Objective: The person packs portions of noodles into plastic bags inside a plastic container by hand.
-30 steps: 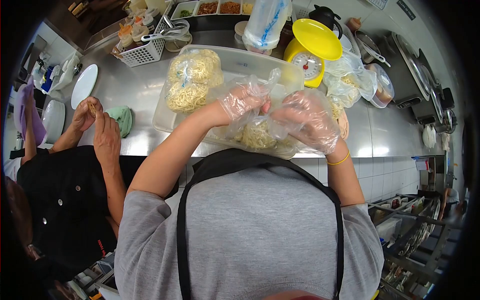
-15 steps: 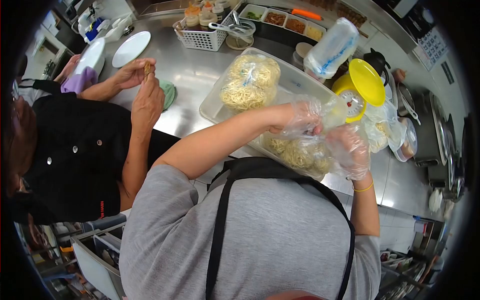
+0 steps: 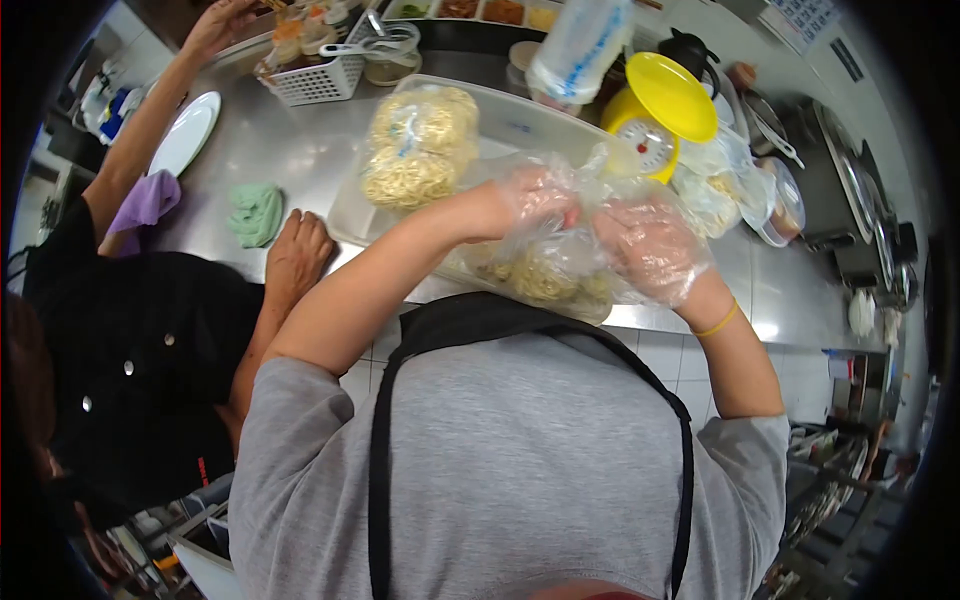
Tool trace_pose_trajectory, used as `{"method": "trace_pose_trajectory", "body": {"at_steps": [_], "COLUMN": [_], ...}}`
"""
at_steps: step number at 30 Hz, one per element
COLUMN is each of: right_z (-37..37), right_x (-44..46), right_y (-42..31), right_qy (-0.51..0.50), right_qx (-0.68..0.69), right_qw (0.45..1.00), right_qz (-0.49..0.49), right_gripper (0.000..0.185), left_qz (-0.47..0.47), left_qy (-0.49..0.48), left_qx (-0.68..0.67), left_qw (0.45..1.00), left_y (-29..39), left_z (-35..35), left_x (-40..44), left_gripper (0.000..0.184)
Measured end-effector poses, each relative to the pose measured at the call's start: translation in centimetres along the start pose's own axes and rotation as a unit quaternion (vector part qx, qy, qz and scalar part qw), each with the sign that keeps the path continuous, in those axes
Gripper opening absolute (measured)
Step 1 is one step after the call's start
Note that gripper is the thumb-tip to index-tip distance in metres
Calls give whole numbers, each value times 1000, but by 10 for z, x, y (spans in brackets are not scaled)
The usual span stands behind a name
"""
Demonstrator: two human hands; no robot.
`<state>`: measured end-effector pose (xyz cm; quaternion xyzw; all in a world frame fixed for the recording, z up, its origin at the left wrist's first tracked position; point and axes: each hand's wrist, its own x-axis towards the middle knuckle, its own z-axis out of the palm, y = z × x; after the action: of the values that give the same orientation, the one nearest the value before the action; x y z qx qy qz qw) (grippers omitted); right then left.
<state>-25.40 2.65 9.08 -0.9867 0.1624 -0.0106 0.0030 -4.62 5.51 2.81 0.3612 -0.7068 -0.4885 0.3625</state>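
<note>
My left hand (image 3: 540, 200), in a clear plastic glove, has its fingers closed on the gathered top of a clear plastic bag of noodles (image 3: 550, 275). Across from it, my gloved right hand (image 3: 655, 245) grips the same bag's plastic, its fingers partly hidden by glove and film. Beneath both hands, the bag sits at the near end of a translucent plastic tub (image 3: 350, 205). A second bag of pale noodles (image 3: 420, 145) lies at the tub's left end, away from my hands.
At left, a co-worker's hand (image 3: 300, 250) rests near a green cloth (image 3: 256, 214); the other reaches far left. A white basket of bottles (image 3: 318, 83), a yellow scale (image 3: 645, 145) and a plastic-wrapped stack (image 3: 580, 50) stand behind the tub. Pots (image 3: 850, 180) are at right.
My hands have come closer together over the bag's top. The co-worker's hands have parted: one now rests on the counter, the other has gone up toward the bottles. The whole view has shifted.
</note>
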Motion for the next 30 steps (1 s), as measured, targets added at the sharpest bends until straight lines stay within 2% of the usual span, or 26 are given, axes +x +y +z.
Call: {"method": "trace_pose_trajectory", "body": {"at_steps": [1, 3, 5, 6, 8, 9, 11, 14, 16, 17, 19, 20, 22, 23, 25, 28, 30], "right_z": [8, 8, 12, 18, 26, 28, 38, 50, 41, 40, 37, 34, 29, 30, 34, 35, 38], "right_x": [-4, -10, -15, -19, -25, -27, -32, -37, -29, -27, -22, -15, -2, -3, -6, -7, -11], "right_y": [4, 1, 1, 3, 5, 5, 9, 15, 10, 4, -11, -18, -27, -23, -14, -14, -19], "right_qy": [67, 76, 86, 78, 70, 63, 57, 71, 100, 101, 232, 231, 231, 232, 85, 64, 74], "right_qx": [9, 29, 53, 60, 67, 72, 78, 107, 116, 116, 250, 252, 367, 366, 480, 535, 516], "right_qw": [997, 996, 994, 995, 995, 995, 995, 992, 988, 988, 937, 937, 898, 898, 867, 836, 847], "right_qz": [-26, -26, -34, -34, -34, -21, -4, 18, 20, 21, 72, 72, 73, 72, 106, 100, 105], "right_gripper": [30, 33, 37, 36, 35, 34, 32, 32, 14, 14, 12, 12, 13, 13, 13, 16, 18], "left_qz": [-23, -45, 14, 13, -68, -69, -47, -48, -62, -77, -80, -83, -69, -52, -67, -70, -59], "left_qy": [-31, -61, 22, 22, -51, -52, -34, -63, -43, -20, -48, -76, -72, -67, -78, -101, -114], "left_qx": [-3, -6, 113, 112, 165, 164, 248, 244, 247, 251, 236, 219, 205, 192, 201, 220, 233], "left_qw": [999, 997, 993, 993, 983, 983, 967, 967, 966, 965, 967, 969, 974, 978, 974, 968, 964], "left_y": [0, 4, 10, 21, 45, 38, 14, -1, -3, -3, 2, 4, 6, 8, 15, 22, 23], "left_z": [-2, -1, 9, 8, 2, 2, 2, -4, -2, -1, -5, -5, -6, -8, -11, -10, -6], "left_x": [1, 1, -9, -12, -14, -15, -16, -12, -16, -17, -11, -9, -7, -6, -5, -3, -4], "left_gripper": [27, 30, 37, 37, 44, 44, 45, 48, 48, 47, 47, 47, 45, 43, 41, 40, 40]}}
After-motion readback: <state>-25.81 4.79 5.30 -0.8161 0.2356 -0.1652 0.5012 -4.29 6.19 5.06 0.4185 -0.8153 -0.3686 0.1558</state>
